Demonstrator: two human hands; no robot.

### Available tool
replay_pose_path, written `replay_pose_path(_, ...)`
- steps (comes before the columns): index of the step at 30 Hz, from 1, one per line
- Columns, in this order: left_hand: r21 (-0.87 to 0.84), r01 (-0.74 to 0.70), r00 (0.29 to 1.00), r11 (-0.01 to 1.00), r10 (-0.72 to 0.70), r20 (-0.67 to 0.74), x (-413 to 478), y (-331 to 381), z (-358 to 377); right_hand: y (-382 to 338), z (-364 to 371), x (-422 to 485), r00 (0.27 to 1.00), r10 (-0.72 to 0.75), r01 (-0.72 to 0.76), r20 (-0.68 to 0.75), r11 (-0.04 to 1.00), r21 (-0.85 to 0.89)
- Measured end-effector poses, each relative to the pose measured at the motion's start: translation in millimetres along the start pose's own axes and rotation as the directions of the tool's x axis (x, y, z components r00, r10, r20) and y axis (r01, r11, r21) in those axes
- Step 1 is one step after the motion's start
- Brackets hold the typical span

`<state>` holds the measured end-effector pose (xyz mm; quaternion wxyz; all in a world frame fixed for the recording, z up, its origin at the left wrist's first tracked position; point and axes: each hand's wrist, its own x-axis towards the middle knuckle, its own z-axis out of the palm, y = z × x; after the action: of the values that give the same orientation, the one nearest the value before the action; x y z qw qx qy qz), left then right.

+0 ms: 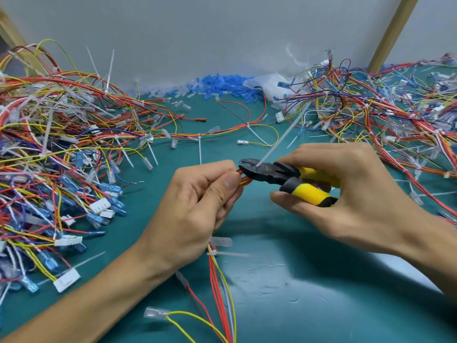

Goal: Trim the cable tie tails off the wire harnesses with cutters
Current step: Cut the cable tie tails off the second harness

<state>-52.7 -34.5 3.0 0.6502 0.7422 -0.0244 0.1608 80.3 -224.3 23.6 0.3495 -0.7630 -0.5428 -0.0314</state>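
Left hand (197, 201) pinched harness (243, 179) between thumb and curled fingers, above mid-mat. Right hand (346, 189) curled round yellow handles of cutters (272, 173); jaws sat at base of tail (279, 142), which stuck up and away. Best cut, likely: blades flush to tie head, clear of wires (red ones lay just beside jaws). Left pile (49, 144) and right pile (395, 120) crowded sides; open mat (309, 280) lay nearer person.

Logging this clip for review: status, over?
Left hand pinches wire harness. Right hand grips cutters, jaws set on tie tail. Nothing blocks the cut.
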Motion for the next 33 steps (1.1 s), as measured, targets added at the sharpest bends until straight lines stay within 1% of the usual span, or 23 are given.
replay_pose_path(5,0.097,-0.053,0.998,0.994,0.056,-0.021,-0.9,0.7,1.9,-1.6,-1.0,0.0,1.000,-0.012,0.012,-0.003,0.999,0.037)
replay_pose_path(8,0.102,-0.056,0.998,0.993,0.059,-0.025,-1.0,-0.4,1.7,-3.0,0.9,-0.9,1.000,0.005,-0.004,-0.006,0.998,0.059)
replay_pose_path(11,0.114,-0.051,0.998,0.992,0.053,-0.018,-0.4,-0.8,1.7,-1.3,1.3,-1.2,1.000,0.010,-0.010,0.015,1.000,0.009)
replay_pose_path(14,0.123,-0.040,0.999,0.992,0.042,-0.013,0.1,-1.8,2.5,0.3,0.7,-1.7,1.000,0.015,-0.015,0.027,1.000,0.004)
replay_pose_path(19,0.094,-0.041,0.999,0.995,0.043,-0.024,-0.5,-0.2,3.5,0.7,1.8,-0.6,1.000,-0.005,0.005,0.006,0.998,-0.059)
replay_pose_path(22,-0.030,-0.007,0.998,1.000,0.005,-0.062,-1.5,-0.3,6.5,3.1,2.9,-0.4,1.000,-0.013,0.014,0.006,0.999,-0.038)
replay_pose_path(24,-0.055,0.002,0.997,0.998,-0.006,-0.073,-1.3,-1.1,7.1,4.1,2.0,-0.3,1.000,-0.016,0.016,0.005,0.999,-0.042)
replay_pose_path(28,0.182,-0.072,0.995,0.981,0.084,-0.061,-0.8,-0.1,4.2,2.0,2.4,0.6,1.000,-0.018,0.019,0.025,0.998,-0.057)
replay_pose_path(29,0.215,-0.082,0.993,0.973,0.098,-0.063,-1.2,-0.1,3.0,1.2,3.2,0.2,0.999,-0.016,0.017,0.030,0.999,-0.048)
replay_pose_path(33,0.243,-0.075,0.993,0.967,0.095,-0.071,-1.2,-2.3,2.7,1.9,6.2,-2.0,0.997,0.013,-0.011,0.070,1.000,-0.025)
